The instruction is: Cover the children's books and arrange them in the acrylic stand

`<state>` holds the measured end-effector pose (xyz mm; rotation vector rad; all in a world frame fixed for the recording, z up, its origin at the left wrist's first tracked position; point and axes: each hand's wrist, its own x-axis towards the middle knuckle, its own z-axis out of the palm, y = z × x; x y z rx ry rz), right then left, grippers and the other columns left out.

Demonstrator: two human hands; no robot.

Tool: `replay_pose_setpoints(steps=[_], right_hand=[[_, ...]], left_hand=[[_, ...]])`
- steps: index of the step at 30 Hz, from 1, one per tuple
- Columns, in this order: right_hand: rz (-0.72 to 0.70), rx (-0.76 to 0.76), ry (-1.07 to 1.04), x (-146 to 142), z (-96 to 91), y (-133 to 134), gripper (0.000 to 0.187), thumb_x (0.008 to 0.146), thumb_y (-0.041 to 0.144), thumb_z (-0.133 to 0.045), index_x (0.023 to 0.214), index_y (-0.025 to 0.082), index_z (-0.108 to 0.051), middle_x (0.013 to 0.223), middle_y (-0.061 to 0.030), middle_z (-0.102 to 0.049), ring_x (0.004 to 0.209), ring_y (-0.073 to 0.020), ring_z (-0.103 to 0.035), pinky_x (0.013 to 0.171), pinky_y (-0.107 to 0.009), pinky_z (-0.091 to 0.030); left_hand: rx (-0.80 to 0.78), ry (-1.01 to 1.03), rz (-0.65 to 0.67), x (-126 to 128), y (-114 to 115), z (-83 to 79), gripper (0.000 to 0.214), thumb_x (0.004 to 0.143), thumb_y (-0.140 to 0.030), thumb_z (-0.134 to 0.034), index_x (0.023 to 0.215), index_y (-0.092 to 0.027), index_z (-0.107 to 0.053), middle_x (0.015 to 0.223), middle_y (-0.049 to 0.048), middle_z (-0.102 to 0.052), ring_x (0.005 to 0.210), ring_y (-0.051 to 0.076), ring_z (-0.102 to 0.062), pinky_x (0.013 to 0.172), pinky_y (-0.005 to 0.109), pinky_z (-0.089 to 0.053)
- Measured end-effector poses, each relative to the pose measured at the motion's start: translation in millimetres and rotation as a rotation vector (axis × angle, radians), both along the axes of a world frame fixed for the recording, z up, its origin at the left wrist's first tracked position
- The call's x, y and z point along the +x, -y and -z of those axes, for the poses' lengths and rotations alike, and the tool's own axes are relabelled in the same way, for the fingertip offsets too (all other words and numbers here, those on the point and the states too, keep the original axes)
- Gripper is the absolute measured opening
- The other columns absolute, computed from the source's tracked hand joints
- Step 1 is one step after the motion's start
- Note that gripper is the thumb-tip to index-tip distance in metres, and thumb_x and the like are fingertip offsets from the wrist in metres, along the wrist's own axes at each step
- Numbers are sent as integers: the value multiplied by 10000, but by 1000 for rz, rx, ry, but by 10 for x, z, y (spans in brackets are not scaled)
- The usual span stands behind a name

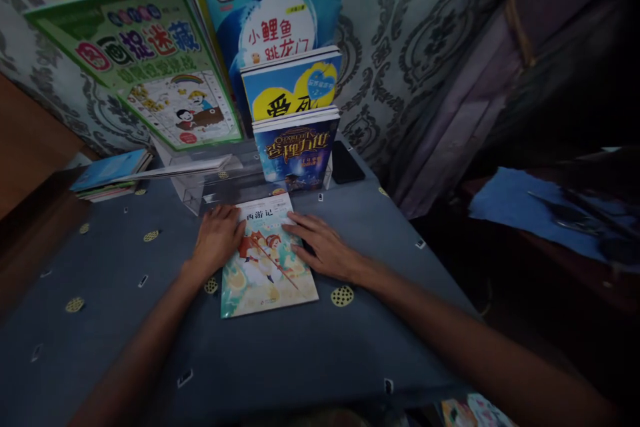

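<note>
A thin paperback book with a pale green and cream cover lies flat on the table, its illustrated front facing up and slightly turned. My left hand rests palm down at the upper left edge, fingertips touching the cover's side. From the right, my right hand reaches over the opposite edge with its fingers stretched apart on the cover. Neither hand is wrapped round the book. Just beyond it, a dark blue book stands upright before a blue and yellow book.
A green picture book leans in a clear stand, beside a tall teal book. Several books are stacked at left. A black phone lies behind right, near the table's right edge. Blue cloth lies further right.
</note>
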<state>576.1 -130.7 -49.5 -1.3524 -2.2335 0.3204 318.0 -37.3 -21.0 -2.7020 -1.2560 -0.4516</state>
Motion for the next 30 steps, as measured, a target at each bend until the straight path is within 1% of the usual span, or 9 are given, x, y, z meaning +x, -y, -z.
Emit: replay_pose_setpoints(steps=[4, 6, 9, 13, 17, 21, 24, 27, 30], right_hand=[[-8, 20, -8, -5, -21, 5, 447, 989, 278, -515, 1402, 125, -598, 1528, -207, -523, 1438, -310, -480, 1167, -549, -426], [-10, 36, -13, -3, -27, 6, 430, 992, 274, -510, 1387, 137, -609, 1520, -200, -531, 1433, -304, -485, 1166, -548, -427], [-16, 39, -8, 1, -29, 5, 421, 993, 274, -510, 1378, 138, -610, 1504, -202, -544, 1431, -304, -483, 1164, -549, -427], [-16, 23, -4, 12, -1, -11, 433, 990, 276, -515, 1387, 126, -599, 1517, -213, -523, 1430, -321, -476, 1154, -565, -428], [-29, 23, -49, 23, 37, -27, 417, 985, 286, -524, 1362, 136, -617, 1508, -209, -523, 1412, -327, -488, 1152, -565, -424], [-30, 30, -114, 28, 50, -41, 385, 978, 265, -510, 1312, 128, -643, 1457, -209, -541, 1361, -323, -524, 1134, -536, -445], [-26, 35, -170, 36, 63, -69, 364, 955, 195, -488, 1274, 146, -656, 1372, -181, -587, 1274, -290, -582, 1096, -499, -481], [-14, 41, -249, 60, 91, -108, 407, 920, 99, -439, 1255, 176, -656, 1286, -132, -656, 1200, -250, -625, 1071, -467, -495], [16, 42, -329, 87, 113, -132, 466, 889, 49, -404, 1265, 184, -643, 1221, -95, -708, 1163, -225, -647, 1047, -435, -500]], left_hand=[[-86, 32, 234, 343, -96, 27, 326, 1002, -190, -415, 1239, -164, -637, 1271, 131, -680, 1178, 254, -620, 1067, 454, -490], [-130, 38, 344, 499, -163, 64, 381, 989, -135, -396, 1306, -144, -607, 1339, 140, -656, 1226, 251, -595, 1076, 441, -480], [-164, 36, 428, 646, -236, 98, 443, 971, -91, -380, 1371, -135, -564, 1396, 135, -627, 1250, 263, -563, 1044, 444, -480], [-163, 16, 413, 694, -254, 98, 487, 923, -56, -383, 1370, -131, -560, 1381, 133, -629, 1205, 282, -549, 993, 458, -470], [-178, -15, 381, 698, -241, 85, 510, 890, -53, -394, 1362, -144, -564, 1394, 129, -615, 1188, 280, -535, 992, 456, -452], [-185, 5, 381, 701, -260, 108, 466, 946, -99, -366, 1364, -138, -568, 1400, 130, -618, 1230, 274, -536, 1054, 470, -433], [-190, 19, 397, 669, -244, 133, 423, 1021, -222, -365, 1386, -129, -558, 1431, 143, -605, 1297, 272, -533, 1119, 482, -406], [-185, 13, 404, 594, -120, 137, 439, 1046, -333, -399, 1413, -138, -541, 1488, 147, -564, 1389, 277, -491, 1180, 493, -365], [-170, 14, 405, 487, 124, 118, 454, 1051, -380, -416, 1409, -132, -547, 1494, 162, -553, 1420, 295, -469, 1191, 510, -363]])
